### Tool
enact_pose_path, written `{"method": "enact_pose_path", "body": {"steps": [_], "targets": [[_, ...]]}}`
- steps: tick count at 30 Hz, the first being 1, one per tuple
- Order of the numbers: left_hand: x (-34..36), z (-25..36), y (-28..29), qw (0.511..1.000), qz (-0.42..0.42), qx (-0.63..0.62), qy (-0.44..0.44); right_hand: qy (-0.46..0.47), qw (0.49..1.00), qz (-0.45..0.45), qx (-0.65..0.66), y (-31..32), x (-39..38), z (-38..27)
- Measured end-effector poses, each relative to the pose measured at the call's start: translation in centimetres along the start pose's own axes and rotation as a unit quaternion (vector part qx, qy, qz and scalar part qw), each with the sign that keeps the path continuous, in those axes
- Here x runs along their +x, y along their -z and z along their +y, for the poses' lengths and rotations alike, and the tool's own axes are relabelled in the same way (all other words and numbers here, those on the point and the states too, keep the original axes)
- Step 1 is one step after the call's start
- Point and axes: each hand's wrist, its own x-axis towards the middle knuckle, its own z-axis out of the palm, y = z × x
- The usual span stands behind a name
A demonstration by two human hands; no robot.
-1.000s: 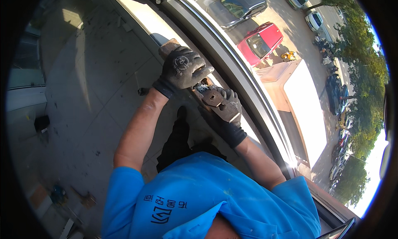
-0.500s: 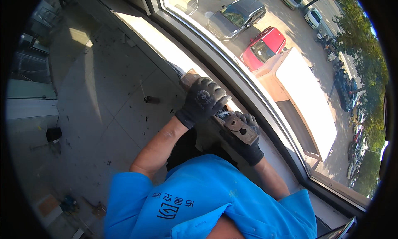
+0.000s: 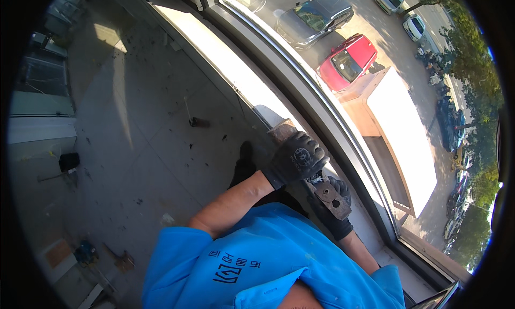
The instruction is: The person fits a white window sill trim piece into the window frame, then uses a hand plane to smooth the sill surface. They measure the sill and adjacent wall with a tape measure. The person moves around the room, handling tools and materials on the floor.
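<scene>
The gloved right hand, nearest the body, holds the rear of a worn hand plane along the inner edge of the windowsill. An uneven push there could tip the tool off the sill toward the room, since it appears to ride close to the sill's edge. Farther along the sill, pale shavings sit in the plane's opening; packed tighter, they could clog it and make the tool chatter. The gloved left hand lies just beside that opening, so a slip could bring its fingers onto a cutting edge, which is hidden from view. On the sill's outer side, the window frame could catch the right knuckles if the plane skids sideways.

The right fingers are bent round the rear block and clamped on it, tips showing on the side toward the window. The left fingers are folded together over the front part, gripping it from above. The blunt front end juts past them at the sill's inner edge; whether the underside touches the sill cannot be told.
</scene>
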Motion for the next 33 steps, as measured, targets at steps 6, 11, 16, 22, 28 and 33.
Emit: {"method": "enact_pose_path", "body": {"steps": [6,11,16,22,28,33], "targets": [[0.6,-9.1,5.6,0.993,0.101,0.054,-0.022,0.036,0.998,0.027,-0.048,-3.3,9.2,-3.4],[0.9,-15.3,9.1,0.989,0.136,0.051,0.0,0.061,0.995,0.073,0.022,-4.4,15.9,-6.6],[1.8,-19.5,11.7,0.99,0.115,0.068,0.038,0.042,0.997,0.057,0.013,-5.9,20.5,-8.4],[1.9,-23.2,13.7,0.985,0.117,0.112,0.063,0.115,0.988,0.096,0.023,-6.4,24.8,-9.6],[2.1,-17.5,14.4,0.971,0.194,0.138,-0.013,0.08,0.992,0.096,-0.006,-2.7,19.7,-7.8],[-0.2,-4.8,5.2,0.989,0.097,0.08,-0.076,0.095,0.992,0.075,-0.031,0.0,6.8,-1.6]]}}
